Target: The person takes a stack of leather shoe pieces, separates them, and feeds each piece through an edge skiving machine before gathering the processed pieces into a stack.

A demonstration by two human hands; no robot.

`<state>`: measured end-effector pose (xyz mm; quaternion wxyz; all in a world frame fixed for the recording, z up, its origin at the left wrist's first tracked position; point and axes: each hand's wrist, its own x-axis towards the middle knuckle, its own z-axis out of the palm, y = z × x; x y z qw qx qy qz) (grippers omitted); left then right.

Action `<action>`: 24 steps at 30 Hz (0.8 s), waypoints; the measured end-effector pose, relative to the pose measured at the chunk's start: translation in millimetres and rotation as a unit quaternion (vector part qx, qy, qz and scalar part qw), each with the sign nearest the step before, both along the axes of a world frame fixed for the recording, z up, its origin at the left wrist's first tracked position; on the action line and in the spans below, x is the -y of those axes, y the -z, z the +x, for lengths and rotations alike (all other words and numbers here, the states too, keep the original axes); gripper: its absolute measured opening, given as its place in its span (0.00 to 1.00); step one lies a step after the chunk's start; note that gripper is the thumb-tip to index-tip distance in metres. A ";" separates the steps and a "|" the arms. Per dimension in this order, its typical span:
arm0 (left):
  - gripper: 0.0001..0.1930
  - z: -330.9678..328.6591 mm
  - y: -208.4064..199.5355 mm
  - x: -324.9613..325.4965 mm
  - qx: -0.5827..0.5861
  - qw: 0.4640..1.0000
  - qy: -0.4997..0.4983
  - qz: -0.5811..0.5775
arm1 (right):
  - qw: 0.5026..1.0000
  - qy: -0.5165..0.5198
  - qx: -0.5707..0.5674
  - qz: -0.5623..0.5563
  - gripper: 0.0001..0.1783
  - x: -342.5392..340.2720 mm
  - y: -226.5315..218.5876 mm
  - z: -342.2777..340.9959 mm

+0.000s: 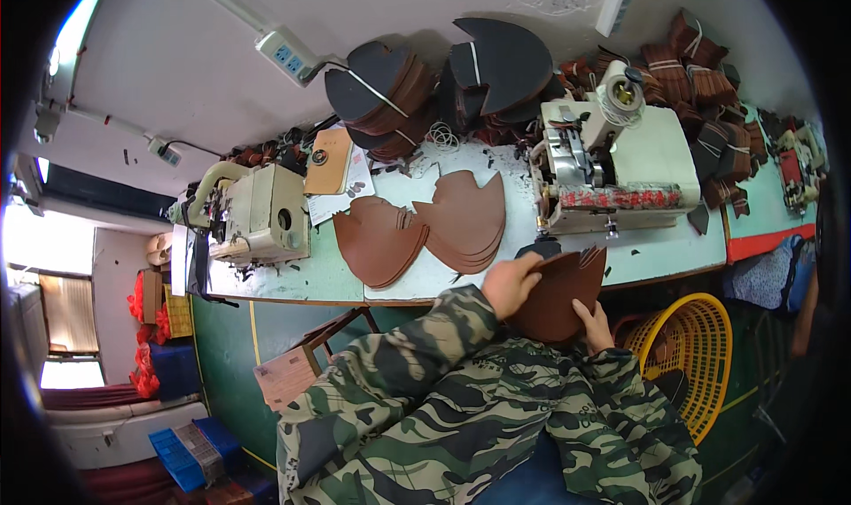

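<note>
Stack of brown leather-like panels [560,299], held b/w L hand [509,287] (left edge) & R hand [597,327] (lower right edge) before worktable [672,245], prob. to keep layers even; two fanned stacks [381,252] atop, L of benchtop machine [651,155], likely for easy reach.

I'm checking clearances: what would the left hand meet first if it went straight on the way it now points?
The left hand would most likely meet the stacked brown pieces, directly in front of it; exact depth is hard to judge.
</note>
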<state>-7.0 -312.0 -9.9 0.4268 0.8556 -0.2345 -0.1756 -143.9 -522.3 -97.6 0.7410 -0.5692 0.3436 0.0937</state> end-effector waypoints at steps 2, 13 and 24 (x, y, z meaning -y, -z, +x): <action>0.14 39.2 -17.4 -32.8 0.007 0.997 0.007 -0.074 | 0.999 -0.012 -0.036 0.013 0.43 1.2 -4.2 -1.5; 0.13 71.3 7.4 -12.6 0.109 0.939 0.186 0.267 | 0.988 -0.034 -0.121 -0.084 0.28 -17.4 -43.9 17.6; 0.19 2.8 65.7 14.0 -0.144 0.989 -0.014 -0.002 | 0.979 -0.137 0.049 -0.144 0.27 -29.3 -67.5 31.8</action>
